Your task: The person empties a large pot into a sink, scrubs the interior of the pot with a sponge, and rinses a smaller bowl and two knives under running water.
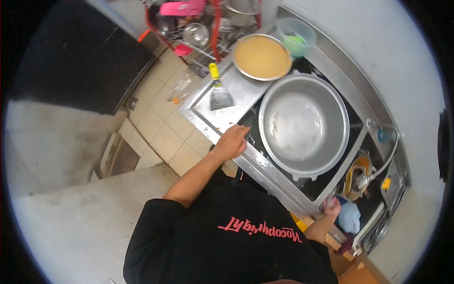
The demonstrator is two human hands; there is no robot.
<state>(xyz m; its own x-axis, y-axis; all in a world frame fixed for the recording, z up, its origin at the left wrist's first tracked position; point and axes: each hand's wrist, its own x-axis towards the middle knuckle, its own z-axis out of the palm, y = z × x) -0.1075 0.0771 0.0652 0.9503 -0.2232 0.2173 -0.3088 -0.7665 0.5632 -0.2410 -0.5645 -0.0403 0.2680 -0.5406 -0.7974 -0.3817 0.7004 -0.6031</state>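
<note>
My left hand (232, 142) rests on the front rim of a steel sink (260, 159), holding nothing, fingers loosely extended. Beyond it, a large round metal pot (301, 124) sits over the dark left basin. My right hand (331, 206) is at the right basin's front edge; its fingers curl by something small, greyish and blurred. Close to it lie a light-blue item (349, 217) and a yellowish container (356, 174) with a spray head (363, 181) over it. A wide scraper (220, 96) with a yellow handle lies flat on the steel drainboard.
At the back, a round metal basin (262, 56) of tan contents stands beside a translucent tub (296, 37) with something green inside. A red-framed rack (216, 30) holds metal bowls. A clear plastic bag (182, 87) lies on the tiled floor. A wall borders the sink.
</note>
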